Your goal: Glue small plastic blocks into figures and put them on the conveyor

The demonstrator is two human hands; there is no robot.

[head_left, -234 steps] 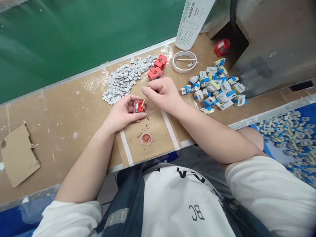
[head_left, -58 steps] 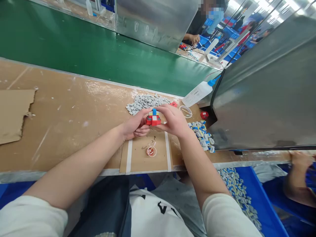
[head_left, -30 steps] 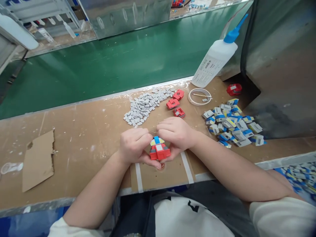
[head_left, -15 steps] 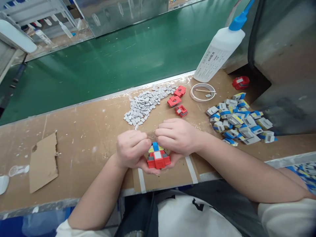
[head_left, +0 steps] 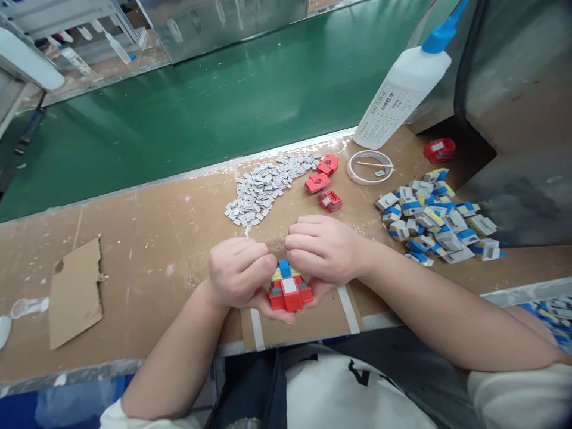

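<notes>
— Toy [head_left: 288,289], where is it?
— Between both hands above the bench [head_left: 147,262] edge: left hand [head_left: 239,274] and right hand [head_left: 324,247] curl around it, fingers closed over its blue top.

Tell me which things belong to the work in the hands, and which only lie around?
In hand: left hand, right hand, red toy piece.
Lying about: grey chips, red blocks, blue-white parts, glue bottle, tape ring, cardboard scrap.
</notes>
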